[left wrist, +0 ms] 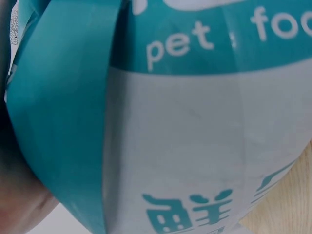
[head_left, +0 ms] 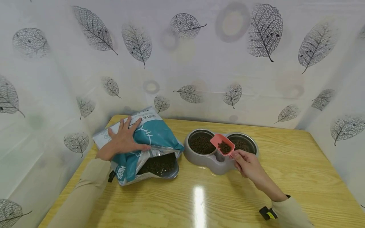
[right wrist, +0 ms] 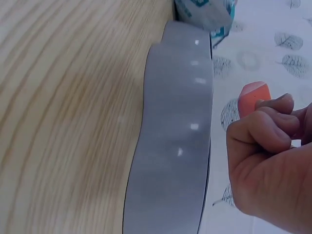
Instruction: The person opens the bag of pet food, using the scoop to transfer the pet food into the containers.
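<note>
My right hand [head_left: 247, 164] grips the handle of a small pink scoop [head_left: 216, 139] with some brown kibble [head_left: 224, 147] in it. It holds the scoop over the grey double pet bowl [head_left: 201, 161], above the middle between the two metal bowls. Brown kibble lies in both the left bowl [head_left: 201, 144] and the right bowl [head_left: 241, 145]. My left hand [head_left: 124, 139] rests with spread fingers on a teal and white pet food bag [head_left: 156, 131]. The bag lies on its side, and kibble shows in its open mouth. "Pet food" lettering covers the bag [left wrist: 195, 122] in the left wrist view.
A wooden table [head_left: 228, 202] carries the bag at the left and the double bowl to its right. Behind and beside the table hangs a pale cloth [head_left: 205, 69] with a leaf print.
</note>
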`<state>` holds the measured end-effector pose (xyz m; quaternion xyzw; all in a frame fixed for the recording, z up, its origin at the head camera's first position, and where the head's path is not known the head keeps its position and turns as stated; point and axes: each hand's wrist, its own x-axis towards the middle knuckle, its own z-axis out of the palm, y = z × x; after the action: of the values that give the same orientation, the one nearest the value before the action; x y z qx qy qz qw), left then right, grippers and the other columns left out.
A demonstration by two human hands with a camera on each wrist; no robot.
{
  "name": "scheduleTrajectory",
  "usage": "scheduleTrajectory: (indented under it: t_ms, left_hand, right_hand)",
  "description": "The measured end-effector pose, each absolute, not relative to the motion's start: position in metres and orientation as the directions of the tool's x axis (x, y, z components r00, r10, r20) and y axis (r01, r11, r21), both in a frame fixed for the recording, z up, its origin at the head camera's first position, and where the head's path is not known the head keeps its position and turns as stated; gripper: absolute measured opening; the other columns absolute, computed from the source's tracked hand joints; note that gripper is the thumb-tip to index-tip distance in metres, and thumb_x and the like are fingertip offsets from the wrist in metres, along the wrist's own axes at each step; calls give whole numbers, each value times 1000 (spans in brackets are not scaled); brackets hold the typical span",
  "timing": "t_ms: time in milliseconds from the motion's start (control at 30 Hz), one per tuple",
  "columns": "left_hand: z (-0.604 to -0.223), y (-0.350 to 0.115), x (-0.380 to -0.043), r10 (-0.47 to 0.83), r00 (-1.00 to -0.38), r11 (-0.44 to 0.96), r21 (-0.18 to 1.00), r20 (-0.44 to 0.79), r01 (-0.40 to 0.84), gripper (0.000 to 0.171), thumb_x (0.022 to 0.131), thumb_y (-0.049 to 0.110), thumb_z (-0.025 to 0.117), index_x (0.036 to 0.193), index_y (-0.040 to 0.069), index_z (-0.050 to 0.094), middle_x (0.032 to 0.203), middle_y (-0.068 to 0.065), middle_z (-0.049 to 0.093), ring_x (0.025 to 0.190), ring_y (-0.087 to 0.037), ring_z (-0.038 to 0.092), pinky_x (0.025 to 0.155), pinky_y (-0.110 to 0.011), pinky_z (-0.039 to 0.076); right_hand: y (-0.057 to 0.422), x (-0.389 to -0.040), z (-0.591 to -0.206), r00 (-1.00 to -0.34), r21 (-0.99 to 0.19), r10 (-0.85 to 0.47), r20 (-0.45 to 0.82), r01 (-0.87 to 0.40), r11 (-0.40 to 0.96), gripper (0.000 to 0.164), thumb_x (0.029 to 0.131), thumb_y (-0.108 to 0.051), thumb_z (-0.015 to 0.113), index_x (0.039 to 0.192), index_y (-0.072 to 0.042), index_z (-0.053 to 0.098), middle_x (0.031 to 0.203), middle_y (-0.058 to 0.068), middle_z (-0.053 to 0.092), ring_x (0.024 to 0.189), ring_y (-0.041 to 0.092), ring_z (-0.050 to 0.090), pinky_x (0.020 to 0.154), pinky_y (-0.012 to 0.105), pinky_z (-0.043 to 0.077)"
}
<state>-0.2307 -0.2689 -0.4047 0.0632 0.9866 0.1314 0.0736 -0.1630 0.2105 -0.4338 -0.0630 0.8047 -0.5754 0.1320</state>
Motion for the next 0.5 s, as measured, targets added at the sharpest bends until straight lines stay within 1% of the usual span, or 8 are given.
scheduleTrajectory:
  t_ms: [133, 233, 333, 400, 500]
  left_hand:
    - [-405, -269, -231, 144, -981, 958, 267, -128, 106, 128, 73, 81, 71, 167, 23, 7, 171, -24, -4, 155, -55, -10, 103, -91, -4]
    - [-405, -269, -231, 143, -981, 958, 267, -130, 105, 129, 73, 81, 71, 167, 23, 7, 171, -24, -4, 155, -55, -10, 102, -91, -4]
    - [-405, -269, -231, 142, -981, 958, 266, -133, 103, 129, 72, 81, 71, 167, 23, 7, 171, -24, -4, 155, -55, -10, 103, -91, -4]
    - [-405, -269, -231, 140, -981, 959, 266, -133, 101, 129, 72, 81, 71, 167, 23, 7, 171, -24, -4, 155, -55, -10, 103, -91, -4]
    - [-404, -269, -231, 140, -981, 959, 264, -133, 101, 129, 72, 81, 71, 167, 23, 7, 171, -24, -4, 155, -55, -10, 103, -91, -4]
  right_hand:
    - [226, -162, -431, -975, -898, -170, -141, 54, 437, 41, 112, -32, 42, 117, 5, 60, 65, -2, 46, 46, 5, 30, 42, 26, 32]
    - [238, -161, -431, -989, -841, -115, -97, 19, 541, 42, 112, -36, 42, 116, 1, 62, 65, -1, 48, 47, 7, 34, 45, 28, 35]
    - [250, -160, -434, -996, -743, -84, 3, -58, 667, 43, 112, -36, 41, 114, 0, 63, 66, 1, 52, 50, 8, 38, 50, 29, 35]
    - [257, -160, -436, -993, -658, -74, 90, -115, 744, 41, 112, -31, 42, 114, 3, 65, 66, 2, 55, 50, 8, 40, 51, 28, 34]
    - [265, -160, -442, -974, -520, -73, 216, -178, 836, 37, 111, -23, 45, 114, 7, 67, 62, 2, 54, 48, 8, 37, 50, 26, 31]
